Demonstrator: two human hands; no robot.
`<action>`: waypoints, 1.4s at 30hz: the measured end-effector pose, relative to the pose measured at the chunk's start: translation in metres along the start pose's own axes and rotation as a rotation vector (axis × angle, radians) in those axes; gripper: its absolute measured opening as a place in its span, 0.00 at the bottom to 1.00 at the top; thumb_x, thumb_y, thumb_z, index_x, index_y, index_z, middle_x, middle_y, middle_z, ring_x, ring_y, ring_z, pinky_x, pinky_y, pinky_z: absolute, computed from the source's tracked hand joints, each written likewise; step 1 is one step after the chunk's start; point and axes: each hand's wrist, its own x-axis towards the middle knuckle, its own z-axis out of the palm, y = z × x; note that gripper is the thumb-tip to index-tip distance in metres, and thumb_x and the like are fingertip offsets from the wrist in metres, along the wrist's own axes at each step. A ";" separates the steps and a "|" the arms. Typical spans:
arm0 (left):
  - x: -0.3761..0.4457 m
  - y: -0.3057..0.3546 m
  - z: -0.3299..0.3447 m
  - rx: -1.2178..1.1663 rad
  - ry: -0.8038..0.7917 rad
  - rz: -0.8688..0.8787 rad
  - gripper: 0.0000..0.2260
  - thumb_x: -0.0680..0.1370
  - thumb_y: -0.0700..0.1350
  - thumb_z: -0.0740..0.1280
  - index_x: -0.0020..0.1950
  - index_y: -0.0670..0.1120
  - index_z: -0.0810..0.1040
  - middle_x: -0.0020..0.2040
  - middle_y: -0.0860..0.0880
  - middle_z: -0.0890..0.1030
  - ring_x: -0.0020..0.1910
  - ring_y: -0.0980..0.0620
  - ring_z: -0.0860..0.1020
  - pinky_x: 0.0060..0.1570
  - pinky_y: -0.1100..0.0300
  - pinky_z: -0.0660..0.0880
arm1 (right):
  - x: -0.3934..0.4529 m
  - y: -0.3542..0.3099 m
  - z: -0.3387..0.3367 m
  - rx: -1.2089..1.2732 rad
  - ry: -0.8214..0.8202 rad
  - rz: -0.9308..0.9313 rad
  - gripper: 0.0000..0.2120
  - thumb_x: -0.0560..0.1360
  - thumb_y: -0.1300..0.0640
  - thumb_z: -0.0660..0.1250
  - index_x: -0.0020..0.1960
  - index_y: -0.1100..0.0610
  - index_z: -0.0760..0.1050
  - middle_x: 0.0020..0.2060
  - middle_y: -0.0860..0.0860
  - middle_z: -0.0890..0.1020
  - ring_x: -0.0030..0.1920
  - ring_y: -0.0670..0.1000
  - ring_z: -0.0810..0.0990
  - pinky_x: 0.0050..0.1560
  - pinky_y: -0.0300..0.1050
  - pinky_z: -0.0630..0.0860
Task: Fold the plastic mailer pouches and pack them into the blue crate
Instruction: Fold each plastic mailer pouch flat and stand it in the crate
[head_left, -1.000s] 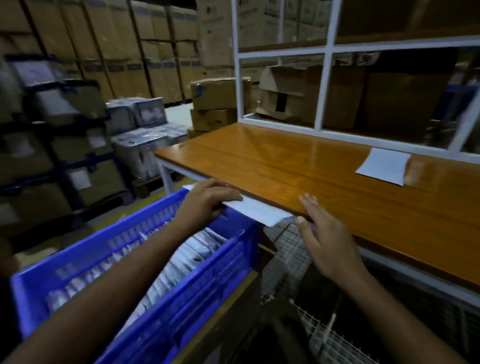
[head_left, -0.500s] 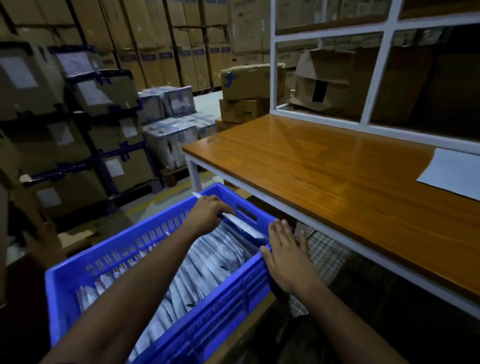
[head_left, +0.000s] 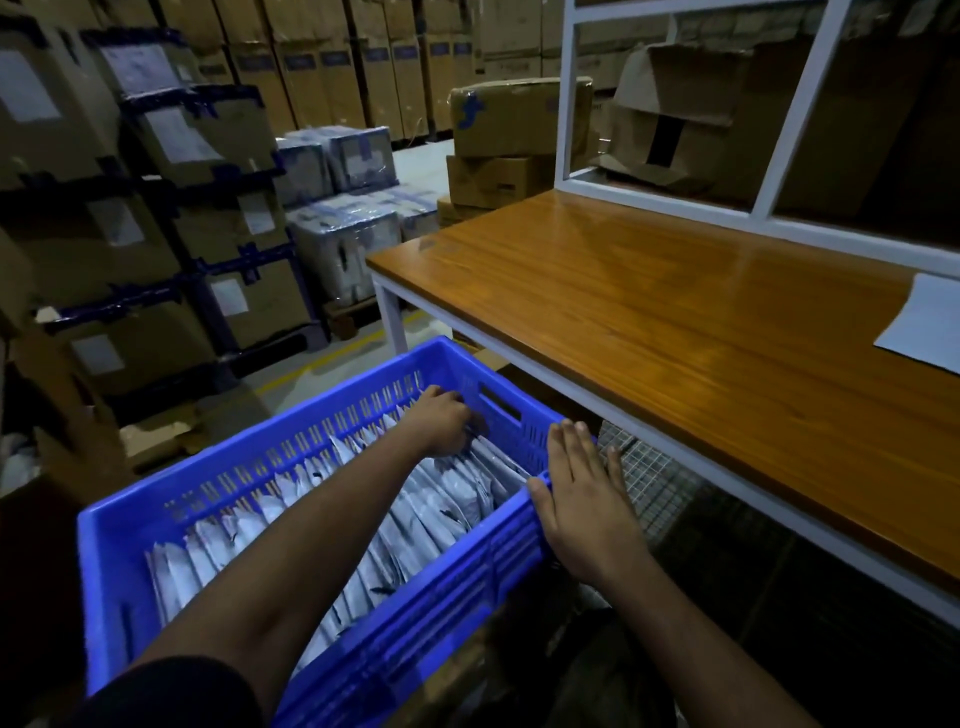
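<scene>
Left hand (head_left: 441, 423) among pouches (head_left: 415, 514) in blue crate (head_left: 124, 561); right hand (head_left: 584, 499) flat on rim.

Overall light: dim on my feed, with a cool, bluish cast.
Brightest patch: the pale floor (head_left: 421, 161) at 12 o'clock, lit from somewhere beyond the stacked cartons (head_left: 332, 67).
Glare: I see a soft sheen on the wooden tabletop (head_left: 675, 322), strongest toward 1 o'clock.
Shadows: under the table, from 4 to 5 o'clock, it goes nearly black; the 7 o'clock corner too.
Distortion: wide-angle bending; the white frame (head_left: 800, 104) leans at 2 o'clock.
Sharpness: the blue crate (head_left: 119, 587) is crisp enough; cartons at 9 o'clock smear.
</scene>
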 end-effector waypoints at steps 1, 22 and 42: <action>-0.002 -0.001 0.001 -0.009 0.012 -0.001 0.15 0.78 0.49 0.64 0.62 0.61 0.80 0.64 0.53 0.79 0.65 0.51 0.72 0.63 0.53 0.62 | 0.000 0.000 0.000 -0.004 -0.003 0.000 0.39 0.76 0.35 0.30 0.81 0.55 0.36 0.81 0.51 0.41 0.79 0.48 0.34 0.76 0.52 0.32; -0.045 0.138 -0.126 -0.416 0.528 0.226 0.18 0.80 0.43 0.65 0.69 0.54 0.76 0.55 0.52 0.78 0.62 0.52 0.69 0.54 0.51 0.69 | -0.054 0.071 -0.163 -0.111 0.326 -0.043 0.34 0.83 0.43 0.54 0.82 0.56 0.46 0.81 0.52 0.50 0.81 0.51 0.42 0.79 0.47 0.41; 0.082 0.463 -0.140 -0.356 0.259 0.353 0.29 0.84 0.60 0.54 0.82 0.50 0.56 0.82 0.48 0.57 0.80 0.47 0.55 0.78 0.47 0.54 | -0.227 0.297 -0.229 -0.065 0.316 0.624 0.31 0.84 0.44 0.53 0.82 0.54 0.49 0.81 0.52 0.53 0.80 0.50 0.50 0.77 0.45 0.50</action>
